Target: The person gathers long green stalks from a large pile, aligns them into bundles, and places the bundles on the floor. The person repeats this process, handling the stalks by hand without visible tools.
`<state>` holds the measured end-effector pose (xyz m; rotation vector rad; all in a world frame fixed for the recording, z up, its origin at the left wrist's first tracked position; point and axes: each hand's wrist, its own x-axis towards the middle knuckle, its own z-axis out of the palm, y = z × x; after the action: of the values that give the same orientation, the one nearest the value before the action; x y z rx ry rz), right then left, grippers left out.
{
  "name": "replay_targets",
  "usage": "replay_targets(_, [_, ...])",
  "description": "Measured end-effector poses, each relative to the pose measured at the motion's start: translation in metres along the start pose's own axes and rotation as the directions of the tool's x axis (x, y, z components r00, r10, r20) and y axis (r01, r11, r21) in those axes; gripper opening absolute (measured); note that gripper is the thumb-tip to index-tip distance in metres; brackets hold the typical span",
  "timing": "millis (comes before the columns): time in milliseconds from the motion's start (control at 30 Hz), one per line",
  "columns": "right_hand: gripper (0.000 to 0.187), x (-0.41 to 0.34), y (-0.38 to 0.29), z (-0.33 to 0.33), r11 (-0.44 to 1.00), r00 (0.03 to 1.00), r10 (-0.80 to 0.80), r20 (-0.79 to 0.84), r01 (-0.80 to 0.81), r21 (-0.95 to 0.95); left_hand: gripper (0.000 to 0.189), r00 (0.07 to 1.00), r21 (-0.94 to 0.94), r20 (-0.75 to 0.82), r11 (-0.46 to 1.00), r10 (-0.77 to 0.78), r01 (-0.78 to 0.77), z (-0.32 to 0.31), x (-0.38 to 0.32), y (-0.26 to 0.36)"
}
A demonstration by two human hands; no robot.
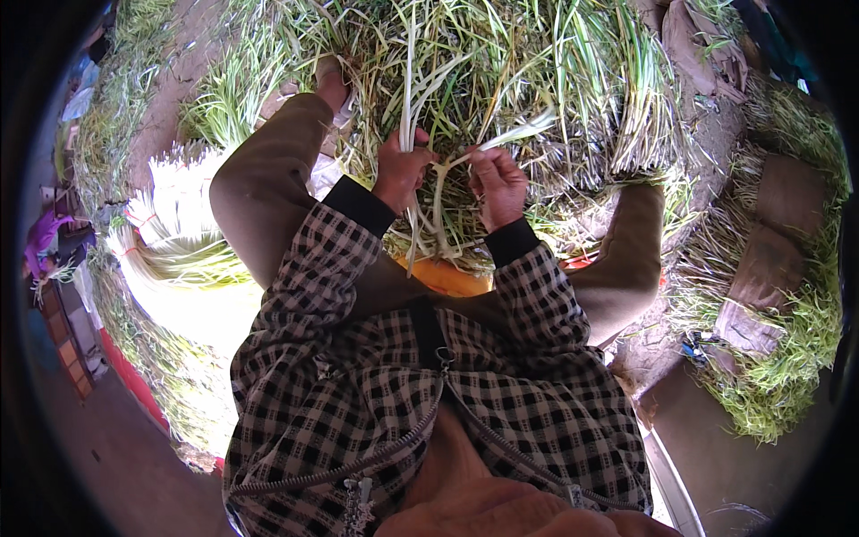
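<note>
My left hand (401, 169) is closed around a few pale, long-leaved stalks (407, 87), like garlic chives, which stand up past my thumb and hang below my fist. My right hand (499, 184) pinches a pale leaf (520, 131) between thumb and fingertips. That leaf runs toward a thin pale stem (439, 201) between the hands; whether it is still joined there is hard to tell. Under and beyond both hands spreads a thick heap of uncleaned green stalks (496, 60), with some yellowed leaves.
Left of my bent knee lie cleaned white-stemmed bundles (181, 194) tied with red bands, partly washed out by glare. A separate bunch (641, 107) rests at the heap's right. Farther right are brown boards (762, 268) among more stalks. Something orange (449, 276) shows between my legs.
</note>
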<state>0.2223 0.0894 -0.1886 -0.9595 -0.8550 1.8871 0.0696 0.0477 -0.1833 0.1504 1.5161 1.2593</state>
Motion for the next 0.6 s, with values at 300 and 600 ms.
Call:
replay_targets(300, [0.005, -0.003, -0.072, -0.006, 0.931, 0.932, -0.361, 0.002, 0.361, -0.052, 0.015, 0.994, 0.075, -0.058, 0.993, 0.092, -0.088, -0.018, 0.013, -0.006])
replay_targets(600, [0.012, 0.018, -0.023, -0.022, 0.962, 0.999, 0.025, -0.041, -0.035, -0.269, 0.010, 0.944, 0.403, 0.115, 0.854, 0.311, -0.330, -0.005, 0.001, 0.000])
